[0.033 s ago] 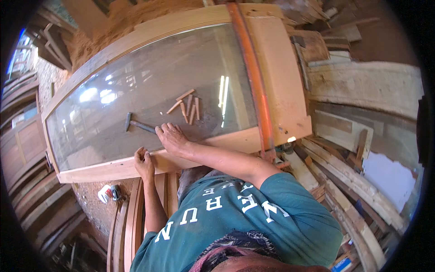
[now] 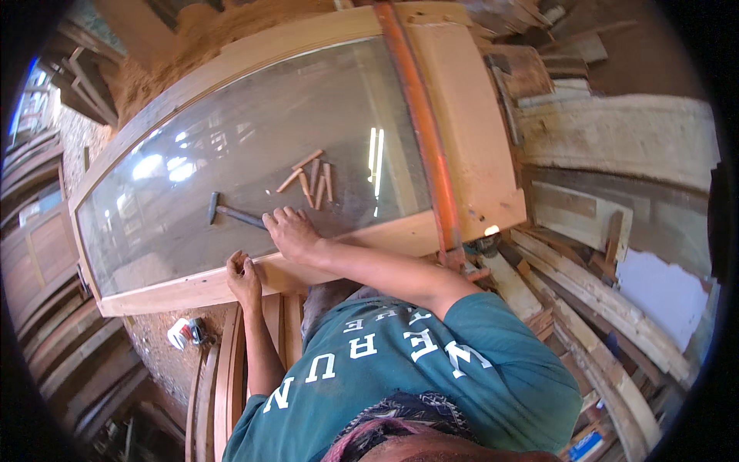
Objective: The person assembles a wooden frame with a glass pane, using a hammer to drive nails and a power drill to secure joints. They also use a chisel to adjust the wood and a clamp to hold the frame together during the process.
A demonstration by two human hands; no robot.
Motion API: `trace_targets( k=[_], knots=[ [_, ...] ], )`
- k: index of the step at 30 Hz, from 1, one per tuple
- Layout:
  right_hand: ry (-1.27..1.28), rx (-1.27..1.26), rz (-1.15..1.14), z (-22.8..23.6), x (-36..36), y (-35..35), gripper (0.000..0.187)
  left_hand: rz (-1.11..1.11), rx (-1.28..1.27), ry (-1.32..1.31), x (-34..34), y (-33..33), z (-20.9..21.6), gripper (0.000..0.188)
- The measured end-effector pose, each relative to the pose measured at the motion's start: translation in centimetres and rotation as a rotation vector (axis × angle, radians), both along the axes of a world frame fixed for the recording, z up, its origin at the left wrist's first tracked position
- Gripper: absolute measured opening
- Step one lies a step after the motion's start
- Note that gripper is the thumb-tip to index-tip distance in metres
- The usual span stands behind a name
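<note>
A wooden door frame with a glass pane [image 2: 162, 223] lies in front of me. My right hand [image 2: 292, 235] rests over its near edge, fingers curled round the handle end of a hammer [image 2: 240, 215]. The hammer's dark head lies on the glass, pointing left. Just left of that hand, my left hand [image 2: 245, 281] is at the near wooden rail [image 2: 169, 296], with thumb and fingers drawn together; whatever they hold, if anything, is hidden. Several short wooden-handled tools, perhaps chisels [image 2: 319, 189], lie loosely grouped on the glass beyond my right hand.
An orange bar clamp [image 2: 419, 115] spans the frame's right part. Planks [image 2: 593, 308] and boards [image 2: 616, 142] are stacked at the right, with more timber [image 2: 69, 339] at the left. A red-and-white object [image 2: 182, 333] sits below the near rail. Sawdust [image 2: 223, 35] covers the ground beyond.
The frame, hammer and wooden-handled tools appear shifted slightly left in the view. Both hands keep almost the same place and pose.
</note>
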State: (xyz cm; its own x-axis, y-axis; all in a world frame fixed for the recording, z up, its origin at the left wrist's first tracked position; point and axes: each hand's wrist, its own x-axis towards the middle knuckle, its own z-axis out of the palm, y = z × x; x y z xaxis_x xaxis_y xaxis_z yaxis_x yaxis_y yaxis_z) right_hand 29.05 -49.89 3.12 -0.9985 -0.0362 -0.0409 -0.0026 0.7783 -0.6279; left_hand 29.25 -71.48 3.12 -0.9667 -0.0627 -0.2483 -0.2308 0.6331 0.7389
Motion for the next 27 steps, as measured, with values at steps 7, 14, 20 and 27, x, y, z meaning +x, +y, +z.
trace_targets(
  k=[7,14,20,27],
  knots=[
    [-0.036,-0.411,-0.549,5.7,17.8,20.9,0.025,-0.416,0.284,-0.039,8.7,9.8,1.2,0.02],
    [-0.47,-0.163,-1.01,1.2,45.7,31.1,0.033,-1.276,0.079,-0.452,22.4,23.4,4.7,0.05],
    [-0.859,-0.387,-0.793,-8.6,52.1,24.5,0.05,-1.258,-0.235,-0.138,25.5,25.2,3.9,0.063],
    [-0.463,-0.153,-1.297,-10.0,51.6,21.5,0.046,-1.375,0.102,0.316,29.0,23.4,6.4,0.025]
  ],
)
